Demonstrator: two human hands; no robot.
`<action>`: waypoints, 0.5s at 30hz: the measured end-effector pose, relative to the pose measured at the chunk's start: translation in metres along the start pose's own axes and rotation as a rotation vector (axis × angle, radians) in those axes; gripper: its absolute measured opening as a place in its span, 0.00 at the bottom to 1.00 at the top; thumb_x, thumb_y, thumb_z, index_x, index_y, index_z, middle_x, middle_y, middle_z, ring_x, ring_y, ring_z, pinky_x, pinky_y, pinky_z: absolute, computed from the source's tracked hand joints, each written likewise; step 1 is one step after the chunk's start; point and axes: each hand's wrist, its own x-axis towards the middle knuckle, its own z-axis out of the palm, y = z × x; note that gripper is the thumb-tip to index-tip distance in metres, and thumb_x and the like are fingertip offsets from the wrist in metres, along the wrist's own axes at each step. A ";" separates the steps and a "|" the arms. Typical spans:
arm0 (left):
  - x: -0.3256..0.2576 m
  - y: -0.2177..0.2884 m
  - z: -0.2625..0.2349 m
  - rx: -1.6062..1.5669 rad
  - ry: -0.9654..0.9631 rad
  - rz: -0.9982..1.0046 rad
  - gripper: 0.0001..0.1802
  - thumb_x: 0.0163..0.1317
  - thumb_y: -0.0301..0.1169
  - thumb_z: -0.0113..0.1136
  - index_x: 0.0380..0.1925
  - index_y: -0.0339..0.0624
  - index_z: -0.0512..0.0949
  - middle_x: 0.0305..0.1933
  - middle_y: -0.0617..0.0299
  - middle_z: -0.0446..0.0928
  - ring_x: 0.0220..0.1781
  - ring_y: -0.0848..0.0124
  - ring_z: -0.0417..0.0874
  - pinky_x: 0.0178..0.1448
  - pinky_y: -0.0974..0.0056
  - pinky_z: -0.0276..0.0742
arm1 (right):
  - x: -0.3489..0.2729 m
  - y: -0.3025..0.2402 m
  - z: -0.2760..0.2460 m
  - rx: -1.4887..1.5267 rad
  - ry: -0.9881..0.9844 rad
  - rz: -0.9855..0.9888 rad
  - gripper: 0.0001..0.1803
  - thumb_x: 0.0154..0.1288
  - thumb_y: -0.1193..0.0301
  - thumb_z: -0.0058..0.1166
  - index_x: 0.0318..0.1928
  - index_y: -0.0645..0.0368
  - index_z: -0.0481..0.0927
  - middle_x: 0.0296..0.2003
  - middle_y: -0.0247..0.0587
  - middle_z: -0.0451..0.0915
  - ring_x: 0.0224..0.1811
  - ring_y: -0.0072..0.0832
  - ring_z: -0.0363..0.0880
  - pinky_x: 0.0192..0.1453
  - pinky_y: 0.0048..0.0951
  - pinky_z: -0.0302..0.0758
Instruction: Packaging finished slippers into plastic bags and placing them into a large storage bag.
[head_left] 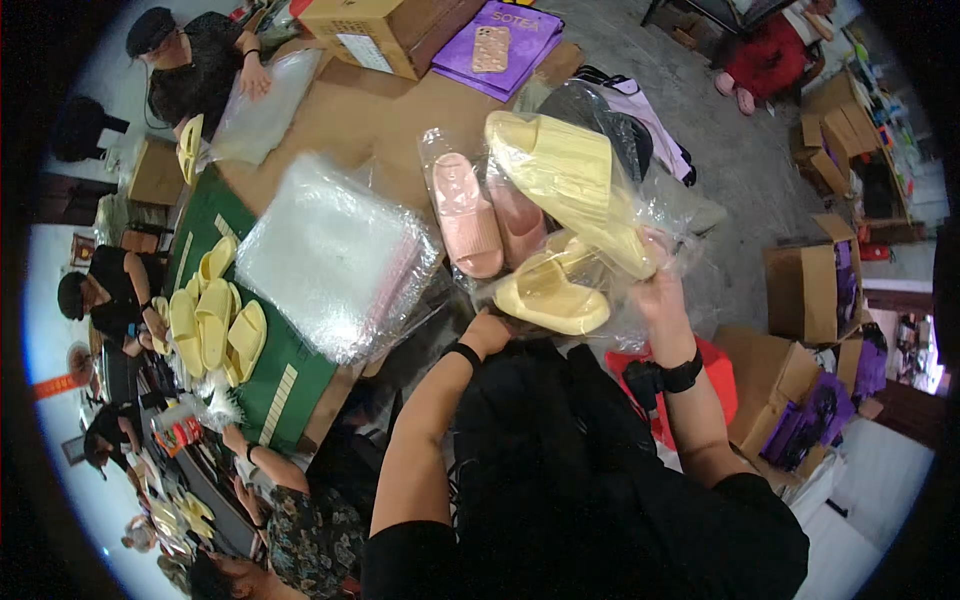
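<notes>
A yellow slide slipper [570, 150] slants in front of me inside a clear plastic bag. My right hand [658, 275] is closed on the bag by the slipper's near end. Below it, another yellow slipper [550, 298] lies on its side in clear plastic. At this slipper's left end my left hand [486, 334] is closed on the plastic, its fingertips partly hidden. Just beyond, a pair of pink slippers [468, 215] rests in a clear bag at the table's edge, partly covered by the yellow ones.
A thick stack of clear bags [320, 250] lies on the table, left of the slippers. Loose yellow slippers [212, 325] are heaped on a green mat [285, 385]. Purple bags [500, 50] with a phone stand beyond. Cartons [770, 385] line my right; several people work at left.
</notes>
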 end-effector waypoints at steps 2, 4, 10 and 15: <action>0.002 0.001 0.003 0.123 -0.033 0.013 0.15 0.57 0.33 0.43 0.40 0.56 0.78 0.38 0.61 0.80 0.43 0.64 0.80 0.52 0.54 0.67 | -0.001 0.006 -0.005 -0.145 0.181 -0.078 0.16 0.58 0.73 0.52 0.48 0.60 0.71 0.45 0.44 0.75 0.46 0.35 0.75 0.50 0.38 0.75; 0.003 0.005 -0.010 0.112 -0.063 -0.014 0.15 0.57 0.33 0.43 0.41 0.54 0.78 0.38 0.59 0.80 0.44 0.62 0.80 0.52 0.55 0.67 | -0.002 0.007 -0.041 -0.096 0.150 -0.033 0.16 0.58 0.74 0.51 0.48 0.60 0.71 0.44 0.42 0.75 0.45 0.33 0.75 0.50 0.36 0.74; -0.010 -0.007 -0.011 -0.085 0.180 -0.221 0.14 0.55 0.37 0.47 0.30 0.46 0.81 0.33 0.58 0.80 0.37 0.60 0.81 0.47 0.57 0.70 | -0.046 0.011 -0.121 -0.411 0.231 0.244 0.19 0.56 0.77 0.51 0.49 0.63 0.69 0.43 0.41 0.74 0.47 0.31 0.74 0.48 0.30 0.73; -0.026 0.025 -0.041 0.057 0.052 -0.182 0.13 0.57 0.34 0.44 0.29 0.56 0.80 0.31 0.67 0.80 0.39 0.67 0.80 0.46 0.52 0.68 | -0.034 -0.004 -0.104 -1.334 -0.252 -0.014 0.27 0.49 0.82 0.52 0.53 0.62 0.66 0.46 0.40 0.73 0.50 0.28 0.71 0.53 0.28 0.69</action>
